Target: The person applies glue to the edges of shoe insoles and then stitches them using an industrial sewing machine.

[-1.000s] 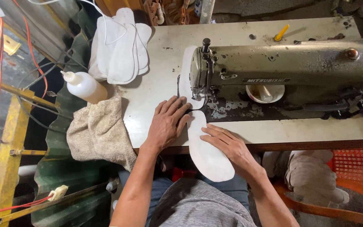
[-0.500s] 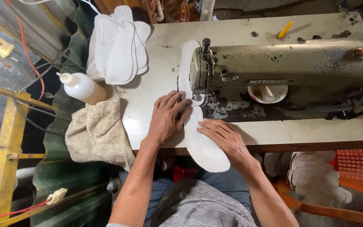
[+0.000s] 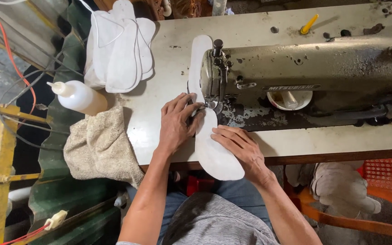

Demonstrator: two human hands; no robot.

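Note:
A long white insole-shaped fabric piece (image 3: 214,154) lies under the needle of an old grey-green sewing machine (image 3: 314,68), its far end (image 3: 198,59) reaching past the machine head. My left hand (image 3: 175,122) lies flat on the table, fingers pressing the piece's left edge beside the presser foot. My right hand (image 3: 239,147) rests palm down on the near right part of the piece, which overhangs the table's front edge.
A stack of white cut insole pieces (image 3: 121,47) sits at the table's far left. A white squeeze bottle (image 3: 78,96) and a beige towel (image 3: 98,145) lie left of the table (image 3: 332,140). A yellow-tipped tool (image 3: 308,24) stands behind the machine. An orange crate (image 3: 386,174) sits at right.
The white piece has fed farther away under the needle, so less hangs over the front edge. Both hands have moved with it, staying flat on it.

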